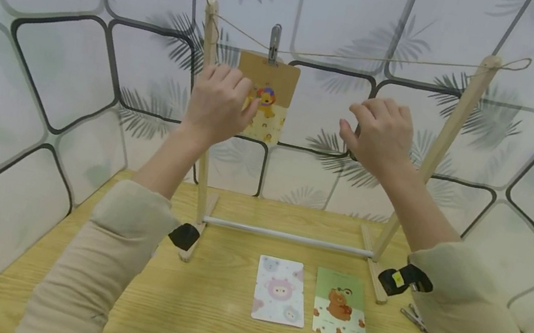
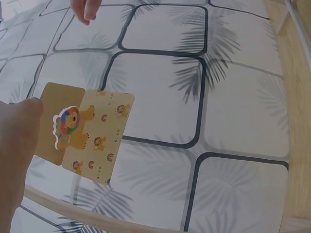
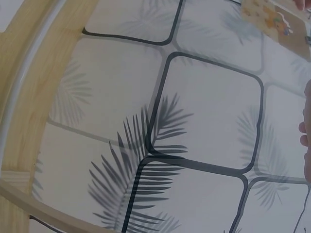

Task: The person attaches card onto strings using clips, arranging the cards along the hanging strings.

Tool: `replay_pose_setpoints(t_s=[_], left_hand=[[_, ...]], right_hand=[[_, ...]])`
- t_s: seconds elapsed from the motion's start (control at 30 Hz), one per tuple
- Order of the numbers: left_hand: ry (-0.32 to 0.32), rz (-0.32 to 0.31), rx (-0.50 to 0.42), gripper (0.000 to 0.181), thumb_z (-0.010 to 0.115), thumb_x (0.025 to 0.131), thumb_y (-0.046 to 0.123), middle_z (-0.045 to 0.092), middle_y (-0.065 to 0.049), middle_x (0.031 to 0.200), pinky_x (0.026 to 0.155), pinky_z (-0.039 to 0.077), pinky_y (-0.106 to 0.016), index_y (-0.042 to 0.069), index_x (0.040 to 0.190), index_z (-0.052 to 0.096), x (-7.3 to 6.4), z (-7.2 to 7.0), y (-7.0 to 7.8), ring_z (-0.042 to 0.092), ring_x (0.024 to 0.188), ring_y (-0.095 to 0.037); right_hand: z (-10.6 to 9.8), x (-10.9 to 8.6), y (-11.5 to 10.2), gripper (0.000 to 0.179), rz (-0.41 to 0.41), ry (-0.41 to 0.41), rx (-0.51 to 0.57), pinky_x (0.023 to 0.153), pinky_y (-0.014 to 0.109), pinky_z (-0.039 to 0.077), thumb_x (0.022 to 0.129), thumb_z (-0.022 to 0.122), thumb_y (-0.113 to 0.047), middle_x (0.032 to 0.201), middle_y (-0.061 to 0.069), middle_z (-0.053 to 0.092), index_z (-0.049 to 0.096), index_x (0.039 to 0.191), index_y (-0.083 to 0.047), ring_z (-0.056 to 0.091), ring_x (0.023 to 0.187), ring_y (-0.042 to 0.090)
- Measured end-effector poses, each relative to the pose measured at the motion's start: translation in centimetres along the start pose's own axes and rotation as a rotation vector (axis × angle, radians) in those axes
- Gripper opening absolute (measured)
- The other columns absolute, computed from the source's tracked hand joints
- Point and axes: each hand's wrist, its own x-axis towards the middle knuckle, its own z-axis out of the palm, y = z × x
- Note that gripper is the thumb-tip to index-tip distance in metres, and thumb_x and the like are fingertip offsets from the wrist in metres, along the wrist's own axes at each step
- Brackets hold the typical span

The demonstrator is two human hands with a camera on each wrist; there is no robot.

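Since bare left hand (image 1: 220, 100) hides 9 o'clock edge of tan-and-cream rectangular lion card (image 1: 271, 117), hung at 12 o'clock, can't tell its grip; bare right hand (image 1: 383, 130) apart at 2, fingers loosely bent.

One lion card (image 1: 270, 99), one pink-and-white card (image 1: 279, 291), one bear card (image 1: 341, 307): three in all. One hanging clip (image 1: 275, 43); loose clips (image 1: 414, 318), exact number unclear. One string (image 1: 340, 56). Left post (image 1: 201, 190), right post (image 1: 446, 138): two. One white rod (image 1: 287, 236). One bench (image 1: 197, 321). Left hand (image 1: 219, 101), right hand (image 1: 383, 130): two.
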Motion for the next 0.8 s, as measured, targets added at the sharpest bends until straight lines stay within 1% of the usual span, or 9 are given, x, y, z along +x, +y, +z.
replay_pose_setpoints(t_s=[0.13, 0.2, 0.4, 0.57, 0.7, 0.77, 0.8], left_hand=[[-0.056, -0.001, 0.004, 0.026, 0.06, 0.086, 0.025, 0.061, -0.014, 0.082, 0.074, 0.04, -0.041, -0.001, 0.084, 0.061, -0.5, 0.2, 0.1, 0.054, 0.08, -0.031], [-0.075, 0.004, 0.005, 0.028, 0.059, 0.086, 0.027, 0.061, -0.015, 0.083, 0.074, 0.041, -0.041, -0.001, 0.083, 0.061, -0.8, 0.3, 0.2, 0.054, 0.08, -0.031], [-0.09, 0.018, 0.001, 0.028, 0.061, 0.085, 0.027, 0.062, -0.014, 0.082, 0.071, 0.041, -0.041, 0.0, 0.078, 0.059, -1.7, 0.8, 0.5, 0.054, 0.076, -0.031], [-0.105, 0.025, -0.003, 0.026, 0.061, 0.085, 0.026, 0.062, -0.014, 0.086, 0.071, 0.042, -0.04, 0.001, 0.08, 0.06, -2.4, 1.1, 0.7, 0.056, 0.078, -0.03], [-0.141, 0.026, -0.005, 0.026, 0.06, 0.085, 0.028, 0.061, -0.013, 0.086, 0.073, 0.042, -0.041, 0.002, 0.08, 0.06, -3.0, 1.3, 0.8, 0.055, 0.08, -0.03], [-0.157, 0.027, -0.006, 0.027, 0.059, 0.085, 0.029, 0.061, -0.013, 0.086, 0.075, 0.042, -0.041, 0.002, 0.082, 0.061, -3.3, 1.4, 0.9, 0.055, 0.081, -0.03], [-0.168, 0.028, -0.006, 0.027, 0.059, 0.085, 0.029, 0.062, -0.013, 0.086, 0.075, 0.042, -0.041, 0.002, 0.083, 0.062, -3.4, 1.4, 0.9, 0.055, 0.082, -0.03]], right_hand=[[0.1, -1.0, 0.2, 0.028, -0.002, -0.014, 0.012, 0.068, 0.049, 0.04, 0.082, 0.063, -0.023, 0.089, 0.018, 0.063, 0.066, 0.095, 0.001, 0.055, 0.085, 0.037], [0.2, -1.4, 0.3, 0.028, -0.001, -0.018, 0.021, 0.068, 0.049, 0.04, 0.082, 0.062, -0.024, 0.088, 0.018, 0.063, 0.066, 0.095, 0.001, 0.055, 0.084, 0.038], [0.0, -2.5, 0.5, 0.031, 0.007, -0.066, 0.034, 0.067, 0.049, 0.04, 0.083, 0.06, -0.027, 0.089, 0.018, 0.064, 0.067, 0.097, 0.0, 0.056, 0.085, 0.037], [-0.3, -3.6, 0.7, 0.033, 0.012, -0.116, 0.045, 0.067, 0.049, 0.04, 0.083, 0.061, -0.028, 0.091, 0.017, 0.065, 0.066, 0.099, 0.0, 0.056, 0.087, 0.036], [-0.4, -4.3, 0.7, 0.034, 0.008, -0.119, 0.06, 0.066, 0.049, 0.041, 0.081, 0.061, -0.029, 0.091, 0.017, 0.065, 0.066, 0.099, 0.0, 0.057, 0.085, 0.037], [-0.3, -4.7, 0.7, 0.035, 0.001, -0.111, 0.062, 0.067, 0.05, 0.041, 0.08, 0.061, -0.03, 0.089, 0.018, 0.065, 0.066, 0.098, 0.0, 0.057, 0.084, 0.037], [-0.3, -4.9, 0.8, 0.035, 0.003, -0.114, 0.066, 0.07, 0.051, 0.041, 0.08, 0.061, -0.03, 0.089, 0.018, 0.065, 0.066, 0.098, 0.0, 0.057, 0.084, 0.038]])
